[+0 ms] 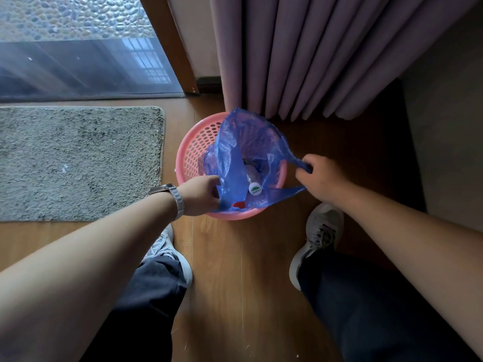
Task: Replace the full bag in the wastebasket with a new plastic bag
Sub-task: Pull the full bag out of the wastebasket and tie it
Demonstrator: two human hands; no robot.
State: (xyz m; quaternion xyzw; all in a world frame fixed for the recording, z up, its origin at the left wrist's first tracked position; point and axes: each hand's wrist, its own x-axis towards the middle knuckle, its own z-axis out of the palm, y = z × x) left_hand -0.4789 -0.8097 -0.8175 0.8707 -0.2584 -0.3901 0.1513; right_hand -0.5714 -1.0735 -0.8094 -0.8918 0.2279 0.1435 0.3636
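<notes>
A pink perforated wastebasket (194, 150) stands on the wooden floor below the curtain. Inside it sits a blue plastic bag (241, 142), its top pulled off the rim and standing up. A plastic bottle with a white cap (254, 188) and a red piece lie inside the bag. My left hand (200, 195), with a metal watch on the wrist, grips the bag's near left edge. My right hand (320, 176) pinches the bag's right edge and holds it stretched out past the basket rim.
A grey shaggy mat (78, 163) lies to the left. Purple curtains (300, 56) hang just behind the basket, and a glass door (78, 48) fills the upper left. My two feet in grey sneakers (322, 231) stand close in front of the basket.
</notes>
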